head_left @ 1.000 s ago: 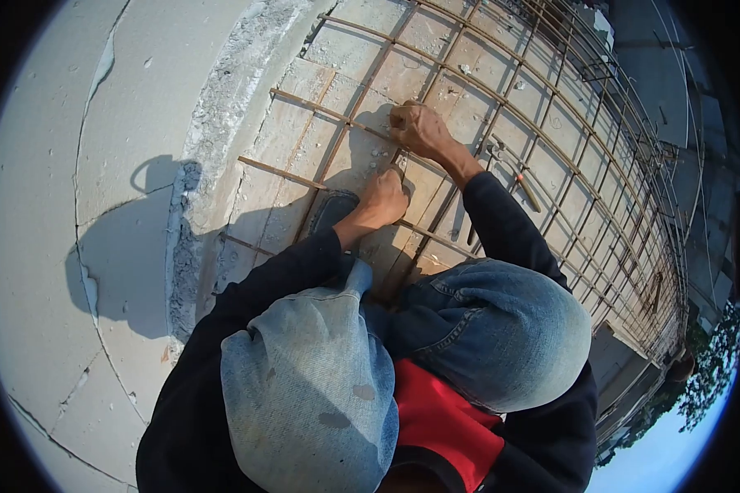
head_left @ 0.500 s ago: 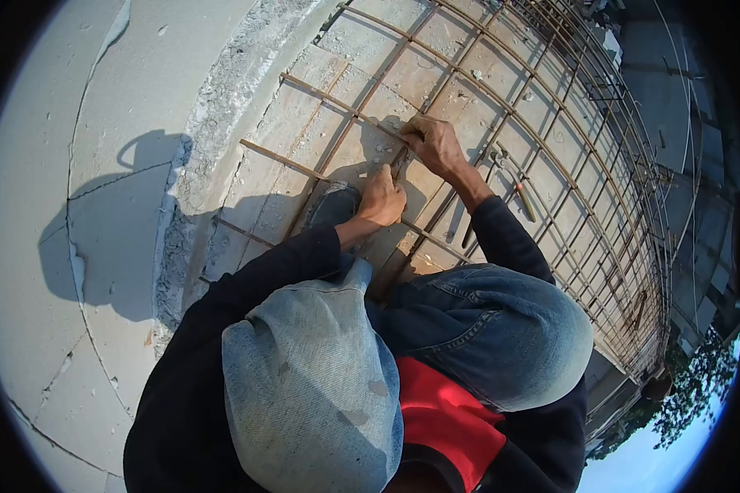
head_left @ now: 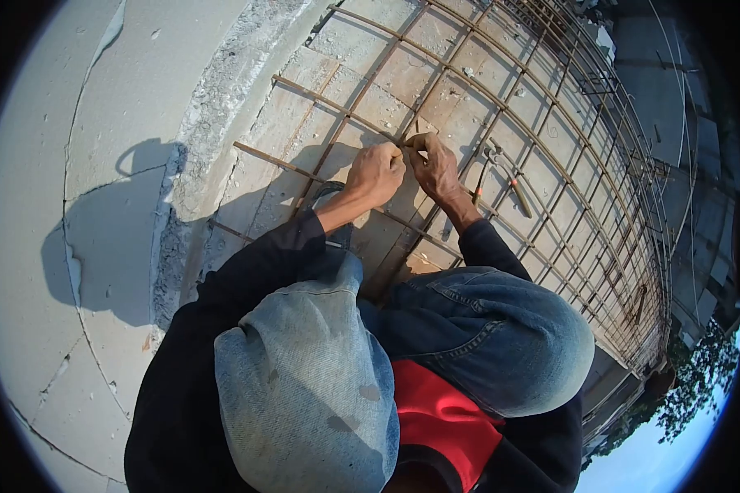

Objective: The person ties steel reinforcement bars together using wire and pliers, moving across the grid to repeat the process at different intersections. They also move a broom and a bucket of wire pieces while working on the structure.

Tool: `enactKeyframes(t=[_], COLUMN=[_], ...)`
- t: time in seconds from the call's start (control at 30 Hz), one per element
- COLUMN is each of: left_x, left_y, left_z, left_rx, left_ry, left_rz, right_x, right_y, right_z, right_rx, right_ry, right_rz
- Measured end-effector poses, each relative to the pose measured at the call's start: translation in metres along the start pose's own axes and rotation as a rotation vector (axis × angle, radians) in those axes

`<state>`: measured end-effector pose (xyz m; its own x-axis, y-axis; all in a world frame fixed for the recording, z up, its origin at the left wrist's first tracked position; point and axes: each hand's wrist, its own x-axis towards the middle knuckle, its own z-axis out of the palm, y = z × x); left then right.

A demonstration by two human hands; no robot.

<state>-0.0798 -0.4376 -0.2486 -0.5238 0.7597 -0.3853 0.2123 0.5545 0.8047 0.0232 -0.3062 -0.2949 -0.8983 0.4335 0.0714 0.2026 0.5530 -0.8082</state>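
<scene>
My left hand (head_left: 376, 174) is closed, its fingertips pinched together at a crossing of the rebar mesh (head_left: 353, 115). Close on its right, my right hand (head_left: 437, 168) pinches at the same crossing, thumb and fingers together. Whatever lies between the fingers of either hand is too small to make out. Long-handled pincers (head_left: 520, 197) rest on the mesh just right of my right hand, jaws pointing away from me and handles spread.
Rough broken concrete (head_left: 214, 90) edges the mesh on the left, beside a cracked grey slab (head_left: 115, 238). Denser rebar (head_left: 608, 90) rises on the right. My bent knees (head_left: 304, 370) are close below my hands. A shoe (head_left: 329, 193) stands among the bars.
My left hand has moved forward along the bar to meet my right hand at the crossing. The right hand has shifted slightly toward me and stays pinched.
</scene>
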Motion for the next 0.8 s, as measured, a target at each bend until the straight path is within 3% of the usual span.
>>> enactKeyframes(t=[0.03, 0.13, 0.2, 0.23, 0.3, 0.4, 0.47, 0.6, 0.63, 0.67, 0.7, 0.77, 0.8], left_x=[0.010, 0.051, 0.080, 0.090, 0.108, 0.108, 0.101, 0.112, 0.113, 0.112, 0.107, 0.098, 0.096], left_y=[-0.008, -0.014, 0.000, 0.008, 0.029, 0.072, 0.097, 0.091, 0.100, 0.121, 0.156, 0.225, 0.255], left_z=[-0.003, -0.023, -0.035, -0.036, -0.032, -0.020, -0.018, -0.005, -0.012, -0.024, -0.041, -0.095, -0.124], left_rx=[0.041, 0.155, 0.296, 0.296, 0.586, 0.825, 0.925, 0.831, 0.756, 0.676, 0.856, 1.133, 1.225], left_ry=[0.097, 0.003, -0.198, -0.199, -0.356, -0.492, -0.606, -0.418, -0.359, -0.297, -0.303, -0.248, -0.191], left_rz=[0.068, 0.068, 0.013, 0.016, 0.092, 0.251, 0.291, 0.912, 1.026, 1.126, 1.068, 1.015, 1.033], right_x=[-0.002, -0.006, -0.007, -0.005, 0.001, 0.019, 0.029, 0.025, 0.022, 0.039, 0.033, 0.032, 0.039], right_y=[0.000, 0.005, 0.002, 0.003, 0.001, -0.025, -0.038, -0.049, -0.007, -0.063, -0.050, -0.039, -0.041], right_z=[0.003, 0.004, -0.001, -0.003, -0.009, -0.012, -0.007, -0.001, 0.032, 0.001, 0.003, 0.009, 0.011], right_rx=[0.013, -0.057, -0.118, -0.208, -0.427, -0.556, -0.504, -0.298, -0.235, -0.213, -0.451, -0.681, -0.458], right_ry=[0.040, 0.039, -0.002, -0.066, -0.251, -0.332, -0.452, -0.421, -0.234, -0.302, -0.159, -0.002, -0.018], right_rz=[-0.038, -0.111, -0.145, -0.247, -0.395, -0.552, -0.490, -0.142, -0.333, 0.069, -0.137, -0.347, 0.112])
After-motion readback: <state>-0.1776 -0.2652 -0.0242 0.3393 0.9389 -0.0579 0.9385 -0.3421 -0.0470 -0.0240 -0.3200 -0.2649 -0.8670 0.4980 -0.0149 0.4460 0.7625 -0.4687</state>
